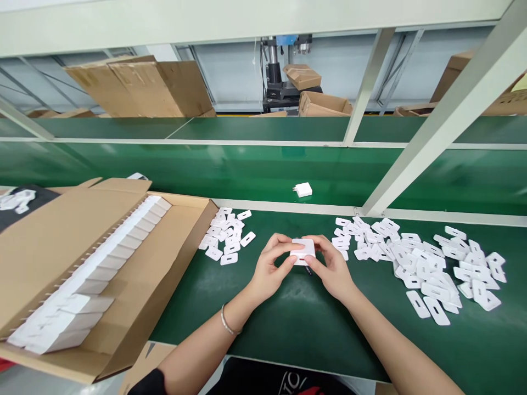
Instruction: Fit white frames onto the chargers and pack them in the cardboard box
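Between my two hands is a white charger block (302, 249), with a small dark slot on the side facing me. My left hand (274, 262) grips its left side, one finger lying over the top and the thumb at the near edge. My right hand (330, 266) closes on its right side, thumb at the near corner. A small dark object (308, 270), too little to identify, shows just below the block. To the left lies a loose group of white slotted plates (229, 235); a larger pile of similar plates (420, 260) spreads to the right.
An open cardboard box (181, 258) at left holds a row of white chargers (111, 258). Another charger with prongs (303, 190) lies on the green belt (247, 170) behind the rail. A slanted metal post (428, 120) rises at right. Cartons and a drill press (274, 71) stand beyond.
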`<state>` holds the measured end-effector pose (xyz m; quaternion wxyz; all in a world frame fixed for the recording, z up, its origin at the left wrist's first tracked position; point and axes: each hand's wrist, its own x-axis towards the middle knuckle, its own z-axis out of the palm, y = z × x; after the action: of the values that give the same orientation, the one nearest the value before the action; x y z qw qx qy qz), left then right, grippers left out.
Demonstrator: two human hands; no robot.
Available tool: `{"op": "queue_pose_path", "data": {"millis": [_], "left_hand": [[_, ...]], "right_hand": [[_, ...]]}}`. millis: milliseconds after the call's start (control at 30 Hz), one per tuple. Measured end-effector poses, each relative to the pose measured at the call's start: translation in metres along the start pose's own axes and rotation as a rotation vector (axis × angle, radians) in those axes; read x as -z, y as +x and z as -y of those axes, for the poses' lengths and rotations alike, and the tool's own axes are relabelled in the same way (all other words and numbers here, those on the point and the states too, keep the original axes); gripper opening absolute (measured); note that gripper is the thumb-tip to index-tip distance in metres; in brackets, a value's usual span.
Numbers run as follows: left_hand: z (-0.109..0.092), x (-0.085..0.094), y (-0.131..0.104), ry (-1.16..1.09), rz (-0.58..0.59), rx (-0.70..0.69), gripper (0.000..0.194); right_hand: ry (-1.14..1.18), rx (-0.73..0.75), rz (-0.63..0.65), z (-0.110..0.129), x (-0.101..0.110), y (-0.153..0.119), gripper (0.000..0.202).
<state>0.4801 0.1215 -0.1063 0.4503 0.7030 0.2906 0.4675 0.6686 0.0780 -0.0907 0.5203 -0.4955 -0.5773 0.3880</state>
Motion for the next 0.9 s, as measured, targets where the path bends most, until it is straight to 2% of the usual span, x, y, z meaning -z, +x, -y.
{"op": "queue_pose_path", "data": {"millis": [233,400,533,700,900], "left_hand": [[0.0,-0.003,-0.001,-0.017,0.033,0.033,0.029],[0.002,-0.008,-0.003,-0.036,-0.046,0.05,0.027],[-0.001,-0.007,-0.003,0.001,-0.067,0.048,0.04],[-0.002,-0.006,-0.002,0.056,-0.001,-0.013,0.031],[-0.004,-0.007,-0.003,0.093,-0.102,-0.012,0.028]], "right_hand": [[-0.022,0.016,-0.036,0.006,-0.001,-0.001,0.029],[-0.064,0.026,-0.047,0.009,-0.007,-0.003,0.027],[-0.035,-0.006,-0.046,0.003,-0.009,-0.003,0.028],[0.014,-0.043,-0.047,-0.005,-0.007,-0.002,0.037],[0.025,-0.091,-0.014,-0.002,-0.012,-0.003,0.038]]}}
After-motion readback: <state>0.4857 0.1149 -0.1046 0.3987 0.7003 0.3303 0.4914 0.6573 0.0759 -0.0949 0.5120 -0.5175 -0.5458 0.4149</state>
